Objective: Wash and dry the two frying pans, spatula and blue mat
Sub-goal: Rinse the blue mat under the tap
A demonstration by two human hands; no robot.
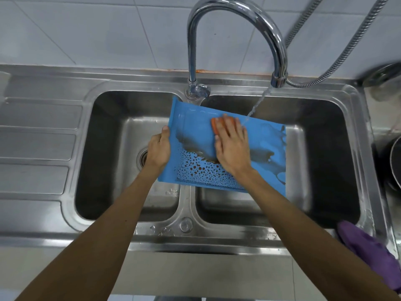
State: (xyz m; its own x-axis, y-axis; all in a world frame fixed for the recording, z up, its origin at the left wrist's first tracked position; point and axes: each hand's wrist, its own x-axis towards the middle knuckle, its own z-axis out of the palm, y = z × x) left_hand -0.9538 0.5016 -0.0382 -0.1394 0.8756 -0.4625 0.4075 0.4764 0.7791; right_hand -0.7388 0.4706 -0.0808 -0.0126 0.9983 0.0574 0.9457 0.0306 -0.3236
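The blue mat [264, 137] lies across the divider of the double sink, spanning both basins, wet, with dark droplets over its near part. My left hand [158, 148] grips the mat's left edge, thumb on top. My right hand [232, 144] lies flat on the mat's middle, fingers straight, pressing an orange sponge [215, 124] that shows under the fingertips. Water runs from the tap spout [278, 80] onto the mat just right of my right hand. A dark pan [393, 164] shows partly at the right edge. No spatula is in view.
The steel double sink [184, 229] has a drain [143, 157] in the left basin and a ribbed draining board [36, 146] to the left. A metal shower hose [347, 46] hangs at back right. A purple cloth [368, 250] lies on the sink's front right corner.
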